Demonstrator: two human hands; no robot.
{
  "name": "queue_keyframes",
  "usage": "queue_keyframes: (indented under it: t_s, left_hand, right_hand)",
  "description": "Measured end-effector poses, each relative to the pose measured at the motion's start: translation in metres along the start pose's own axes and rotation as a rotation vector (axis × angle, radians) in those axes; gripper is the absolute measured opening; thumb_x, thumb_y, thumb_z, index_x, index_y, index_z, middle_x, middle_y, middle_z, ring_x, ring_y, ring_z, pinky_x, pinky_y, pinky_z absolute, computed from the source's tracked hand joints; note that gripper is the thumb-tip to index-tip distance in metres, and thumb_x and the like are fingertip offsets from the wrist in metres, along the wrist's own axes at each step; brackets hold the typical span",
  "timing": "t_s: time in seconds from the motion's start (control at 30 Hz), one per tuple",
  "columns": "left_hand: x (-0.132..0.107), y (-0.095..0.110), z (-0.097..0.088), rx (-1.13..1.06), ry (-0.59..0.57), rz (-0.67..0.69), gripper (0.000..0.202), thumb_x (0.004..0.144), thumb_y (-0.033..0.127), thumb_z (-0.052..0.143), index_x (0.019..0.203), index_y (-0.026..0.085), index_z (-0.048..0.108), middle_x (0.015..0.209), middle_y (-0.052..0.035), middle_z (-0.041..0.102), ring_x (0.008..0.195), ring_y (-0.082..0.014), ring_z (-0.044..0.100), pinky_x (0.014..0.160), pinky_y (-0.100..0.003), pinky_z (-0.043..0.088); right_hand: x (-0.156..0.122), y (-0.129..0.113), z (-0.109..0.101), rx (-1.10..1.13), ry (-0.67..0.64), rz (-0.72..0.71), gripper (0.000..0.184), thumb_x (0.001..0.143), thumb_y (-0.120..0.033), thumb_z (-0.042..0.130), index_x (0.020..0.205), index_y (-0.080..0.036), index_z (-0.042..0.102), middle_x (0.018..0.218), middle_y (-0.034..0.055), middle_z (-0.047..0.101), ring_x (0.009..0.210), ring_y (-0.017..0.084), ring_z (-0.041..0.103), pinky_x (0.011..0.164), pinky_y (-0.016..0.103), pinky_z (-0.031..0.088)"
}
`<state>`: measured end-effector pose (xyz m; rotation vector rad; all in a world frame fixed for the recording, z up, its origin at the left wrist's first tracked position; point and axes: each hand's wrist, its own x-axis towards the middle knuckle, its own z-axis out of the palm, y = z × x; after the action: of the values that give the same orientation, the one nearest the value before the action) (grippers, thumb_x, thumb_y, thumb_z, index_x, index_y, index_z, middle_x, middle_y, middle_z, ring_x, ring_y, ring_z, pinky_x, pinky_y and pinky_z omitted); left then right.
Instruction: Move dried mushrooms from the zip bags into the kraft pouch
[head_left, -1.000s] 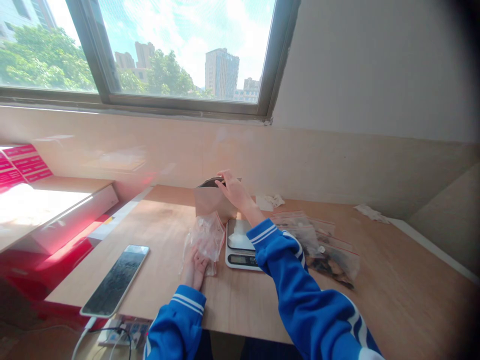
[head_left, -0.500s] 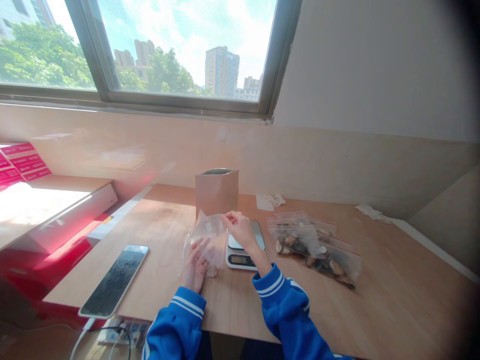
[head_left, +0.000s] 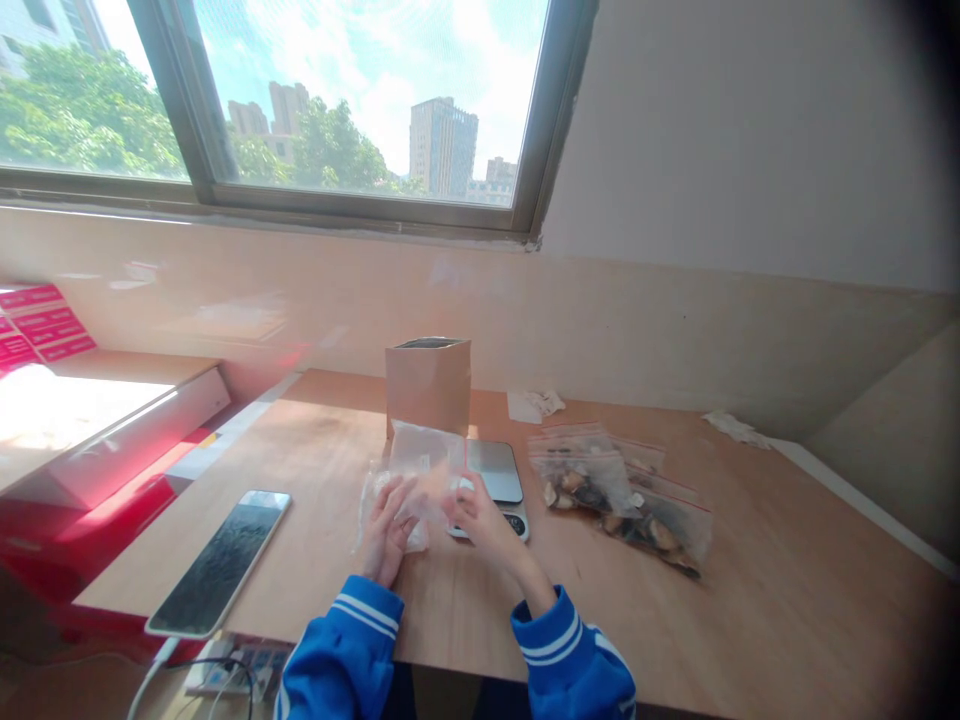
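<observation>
— Left hand point(head_left: 388, 532)?

— Fingers together, clamped on a clear plastic bag point(head_left: 417, 478), near the front edge of the table point(head_left: 757, 610).

— Right hand point(head_left: 484, 525)?

— Fingers pinched on that bag's right side, just before the digital scale point(head_left: 499, 470).

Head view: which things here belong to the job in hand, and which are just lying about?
In use:
left hand, right hand, crumpled clear plastic bag, standing kraft paper pouch, digital kitchen scale, zip bags of dark dried pieces

Lying about:
smartphone, paper scraps, power strip
</observation>
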<state>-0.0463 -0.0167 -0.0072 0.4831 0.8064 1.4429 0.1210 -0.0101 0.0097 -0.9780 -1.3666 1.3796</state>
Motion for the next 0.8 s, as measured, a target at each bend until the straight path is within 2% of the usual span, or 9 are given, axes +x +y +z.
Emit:
queue_keyframes:
  t_s: [0.1, 0.17, 0.27, 0.43, 0.6, 0.7, 0.8]
  left_hand:
    - [-0.001, 0.0, 0.0, 0.0, 0.006, 0.034, 0.036, 0.075, 0.015, 0.067, 0.109, 0.021, 0.057, 0.121, -0.0079, 0.063, 0.093, -0.0162, 0.067, 0.072, -0.021, 0.054]
    - [-0.002, 0.0, 0.002, 0.004, 0.016, 0.065, 0.037, 0.074, 0.016, 0.07, 0.108, 0.021, 0.057, 0.12, -0.0075, 0.064, 0.093, -0.016, 0.067, 0.07, -0.02, 0.054]
    - [-0.007, 0.002, 0.01, -0.003, 0.027, 0.098, 0.038, 0.07, 0.018, 0.073, 0.105, 0.021, 0.058, 0.117, -0.0073, 0.065, 0.099, -0.0186, 0.066, 0.073, -0.021, 0.054]
    - [-0.017, 0.012, 0.022, 0.091, 0.023, 0.133, 0.044, 0.063, 0.022, 0.079, 0.101, 0.015, 0.059, 0.107, -0.011, 0.068, 0.1, -0.025, 0.066, 0.087, -0.033, 0.052]
    - [-0.024, 0.02, 0.028, 0.23, -0.005, 0.127, 0.052, 0.062, 0.026, 0.08, 0.106, 0.014, 0.054, 0.101, -0.0118, 0.069, 0.092, -0.0253, 0.068, 0.088, -0.042, 0.052]
    - [-0.024, 0.016, 0.031, 0.365, -0.064, 0.158, 0.048, 0.07, 0.033, 0.073, 0.109, 0.015, 0.052, 0.103, -0.0118, 0.068, 0.093, -0.0244, 0.067, 0.089, -0.043, 0.051]
    - [-0.023, 0.009, 0.033, 0.612, -0.11, 0.253, 0.04, 0.076, 0.038, 0.066, 0.106, 0.015, 0.055, 0.107, -0.0126, 0.066, 0.1, -0.024, 0.064, 0.092, -0.043, 0.048]
  right_hand:
    - [-0.017, 0.005, 0.002, 0.02, -0.072, 0.03, 0.054, 0.071, -0.055, 0.068, 0.11, -0.022, 0.051, 0.092, 0.0056, 0.064, 0.072, 0.017, 0.063, 0.064, 0.03, 0.049]
    - [-0.023, 0.003, 0.003, -0.02, -0.019, 0.008, 0.053, 0.069, -0.053, 0.07, 0.108, -0.022, 0.053, 0.095, 0.0063, 0.063, 0.077, 0.017, 0.063, 0.066, 0.029, 0.049]
    - [-0.028, 0.001, 0.005, -0.088, 0.061, 0.005, 0.061, 0.063, -0.052, 0.075, 0.111, -0.023, 0.052, 0.094, 0.0056, 0.063, 0.077, 0.018, 0.063, 0.063, 0.029, 0.049]
    - [-0.03, -0.003, 0.0, -0.028, 0.058, 0.002, 0.053, 0.068, -0.056, 0.068, 0.106, -0.02, 0.057, 0.072, 0.0024, 0.063, 0.063, 0.018, 0.061, 0.056, 0.03, 0.047]
    - [-0.038, -0.004, -0.015, -0.045, 0.083, 0.01, 0.048, 0.071, -0.054, 0.068, 0.101, -0.017, 0.063, 0.059, 0.0004, 0.059, 0.056, 0.015, 0.055, 0.051, 0.025, 0.04]
    - [-0.043, 0.002, -0.023, -0.072, 0.166, -0.006, 0.048, 0.072, -0.053, 0.067, 0.102, -0.016, 0.063, 0.057, -0.0005, 0.056, 0.054, 0.013, 0.05, 0.049, 0.024, 0.036]
    - [-0.047, 0.008, -0.034, -0.042, 0.333, -0.025, 0.052, 0.074, -0.056, 0.063, 0.105, -0.014, 0.062, 0.059, -0.0017, 0.052, 0.05, 0.01, 0.043, 0.047, 0.023, 0.034]
